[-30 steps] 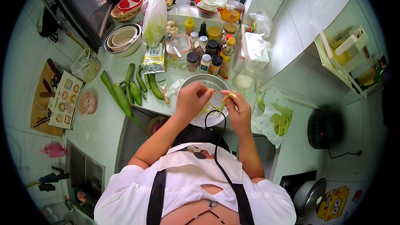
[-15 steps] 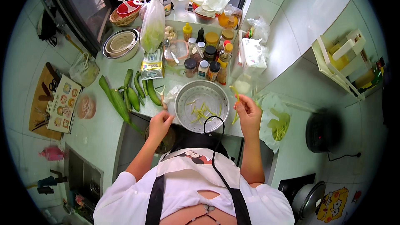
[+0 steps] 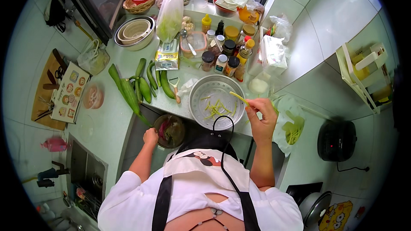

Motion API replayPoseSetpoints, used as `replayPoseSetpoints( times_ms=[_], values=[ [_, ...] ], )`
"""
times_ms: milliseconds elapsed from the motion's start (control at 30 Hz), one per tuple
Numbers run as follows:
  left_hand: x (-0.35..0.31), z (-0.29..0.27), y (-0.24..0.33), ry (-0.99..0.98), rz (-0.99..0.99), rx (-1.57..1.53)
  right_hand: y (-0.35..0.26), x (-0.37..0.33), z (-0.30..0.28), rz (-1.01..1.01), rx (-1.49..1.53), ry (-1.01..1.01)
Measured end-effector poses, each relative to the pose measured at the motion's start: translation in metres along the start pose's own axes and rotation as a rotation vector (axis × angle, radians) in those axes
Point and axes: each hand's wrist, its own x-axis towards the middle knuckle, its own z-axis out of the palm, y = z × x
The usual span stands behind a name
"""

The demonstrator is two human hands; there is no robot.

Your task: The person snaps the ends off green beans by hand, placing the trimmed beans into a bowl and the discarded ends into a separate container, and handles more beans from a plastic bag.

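Note:
My right hand pinches a slender green bean to the right of a round metal pan with a perforated base. Several thin green bean pieces lie scattered in that pan. My left hand is closed at the left side of a round bin that holds scraps, below the counter edge. What its fingers hold, if anything, is hidden. The tapered end of a long green gourd reaches close to this hand. An open plastic bag with more green beans sits right of my right hand.
A wooden-handled peeler lies left of the pan beside several green vegetables. Jars and bottles crowd the counter behind it. Nested bowls stand at back left, a sink at lower left, a black appliance at right.
My left hand has moved down and left, from the counter edge beside the pan to the bin's side. My right hand still holds the green bean, now tilted more sideways. The whole view has shifted slightly.

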Motion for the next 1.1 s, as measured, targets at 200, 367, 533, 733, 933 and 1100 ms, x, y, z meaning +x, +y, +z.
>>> replayPoseSetpoints(
  times_ms=[200, 367, 533, 733, 933, 1100],
  values=[
    [0.009, 0.011, -0.005, -0.209, -0.072, 0.153, -0.004, -0.003, 0.002, -0.007, -0.008, -0.006],
    [0.001, -0.002, 0.011, -0.257, 0.085, 0.319, -0.004, -0.005, -0.003, 0.010, -0.003, -0.019],
    [-0.048, -0.097, 0.095, -0.020, 0.392, -0.016, -0.001, -0.010, 0.000, 0.116, 0.064, -0.013],
    [-0.088, -0.181, 0.205, 0.247, 0.940, -0.805, 0.010, -0.016, 0.009, 0.199, 0.124, -0.039],
    [-0.098, -0.191, 0.256, 0.469, 1.242, -0.662, 0.011, -0.016, 0.012, 0.274, 0.125, -0.051],
    [-0.093, -0.180, 0.262, 0.577, 1.287, -0.542, -0.005, -0.013, 0.009, 0.140, 0.025, -0.077]
  ],
)
